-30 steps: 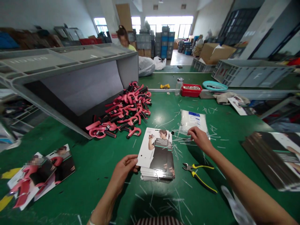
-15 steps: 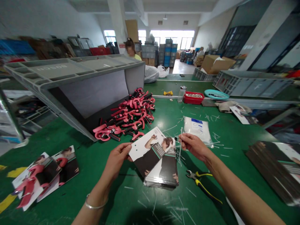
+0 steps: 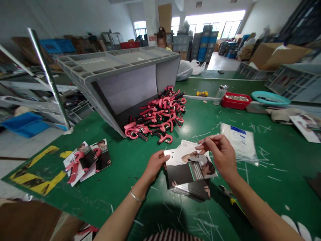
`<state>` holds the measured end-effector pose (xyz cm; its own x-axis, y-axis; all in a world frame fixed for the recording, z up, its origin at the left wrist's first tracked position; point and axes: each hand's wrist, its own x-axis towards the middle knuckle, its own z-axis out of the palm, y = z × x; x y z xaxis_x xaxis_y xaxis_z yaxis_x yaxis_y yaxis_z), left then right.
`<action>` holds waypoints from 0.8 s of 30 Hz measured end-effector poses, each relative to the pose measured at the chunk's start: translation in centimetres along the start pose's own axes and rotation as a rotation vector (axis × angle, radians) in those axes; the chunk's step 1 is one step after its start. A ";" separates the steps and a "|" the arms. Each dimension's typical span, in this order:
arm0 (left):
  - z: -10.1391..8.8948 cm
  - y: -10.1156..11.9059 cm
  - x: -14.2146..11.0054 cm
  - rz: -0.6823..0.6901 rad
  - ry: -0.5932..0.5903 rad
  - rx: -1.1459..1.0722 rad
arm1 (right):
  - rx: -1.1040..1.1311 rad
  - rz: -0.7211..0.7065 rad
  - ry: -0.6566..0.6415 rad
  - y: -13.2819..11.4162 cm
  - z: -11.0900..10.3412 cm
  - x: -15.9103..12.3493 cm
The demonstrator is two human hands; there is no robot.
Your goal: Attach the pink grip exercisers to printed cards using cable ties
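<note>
My left hand (image 3: 156, 164) pinches a printed backing card (image 3: 180, 175) by its left edge, near two small punched holes. This card is held over a stack of similar cards (image 3: 193, 192) on the green table. Above the card's upper right side is my right hand (image 3: 222, 155), fingers bent and pinched together on a thin white cable tie, which is barely visible now. Pliers with yellow-and-black handles (image 3: 233, 201) lie partly behind my right forearm. Beyond the cards, pink-and-black hand grips (image 3: 163, 115) spill in a heap from a tipped grey crate (image 3: 117, 62).
Two cards with pink grips (image 3: 80, 164) lie at left by yellow-black tape (image 3: 45, 184). A bag of cable ties (image 3: 238, 142) is at right, with loose ties scattered around. Behind are a red tray (image 3: 235, 101), a glass jar (image 3: 220, 95) and a blue dish (image 3: 271, 97). A person (image 3: 162, 38) is behind the crate.
The view has turned left. My right hand has come in from beside the card to over its upper right part. The card has turned more level in my left hand.
</note>
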<state>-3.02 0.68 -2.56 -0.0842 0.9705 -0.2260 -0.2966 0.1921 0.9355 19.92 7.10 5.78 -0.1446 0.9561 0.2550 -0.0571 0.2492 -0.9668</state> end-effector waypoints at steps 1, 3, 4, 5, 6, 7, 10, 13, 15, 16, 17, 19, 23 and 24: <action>-0.1 0.0 0.2 0.001 -0.012 0.033 | -0.030 -0.019 -0.015 0.0 0.9 -0.1; -0.4 -0.3 0.5 -0.003 -0.021 0.064 | -0.081 -0.021 -0.059 0.6 2.5 -0.4; -0.6 -0.5 0.6 -0.002 -0.023 0.066 | -0.108 -0.015 -0.082 1.1 3.2 -0.4; -0.7 -0.7 0.8 -0.002 -0.027 0.064 | -0.137 -0.012 -0.100 1.7 3.7 -0.4; -0.9 -0.8 0.9 -0.002 -0.030 0.060 | -0.165 -0.014 -0.111 2.3 4.0 -0.4; -1.0 -1.0 0.9 -0.005 -0.031 0.054 | -0.191 -0.021 -0.120 2.8 4.2 -0.3; -1.2 -1.2 1.1 -0.027 -0.019 0.033 | -0.239 -0.042 -0.153 4.1 4.6 -0.1; -1.2 -1.4 1.2 -0.034 -0.024 -0.001 | -0.251 -0.020 -0.190 5.1 4.9 0.0; -1.1 -1.8 1.2 -0.005 0.012 -0.080 | -0.233 0.022 -0.197 5.8 5.3 -0.1; -1.0 -2.2 1.2 0.013 0.046 -0.132 | -0.219 0.045 -0.200 6.1 5.5 -0.1; -0.9 -2.5 1.1 0.021 0.077 -0.177 | -0.208 0.068 -0.208 6.4 5.7 -0.1; -0.6 -3.3 1.0 0.012 0.092 -0.215 | -0.206 0.104 -0.239 7.0 5.9 0.0; -0.2 -4.5 1.1 0.049 0.071 -0.102 | -0.220 0.132 -0.286 7.6 5.8 0.3; -0.3 -4.6 1.1 0.055 0.091 -0.057 | -0.217 0.131 -0.291 7.6 5.7 0.3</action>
<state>-2.00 0.79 -7.18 -0.1873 0.9616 -0.2008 -0.3421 0.1278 0.9309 13.82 8.45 -1.39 -0.4127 0.9061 0.0937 0.1861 0.1845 -0.9650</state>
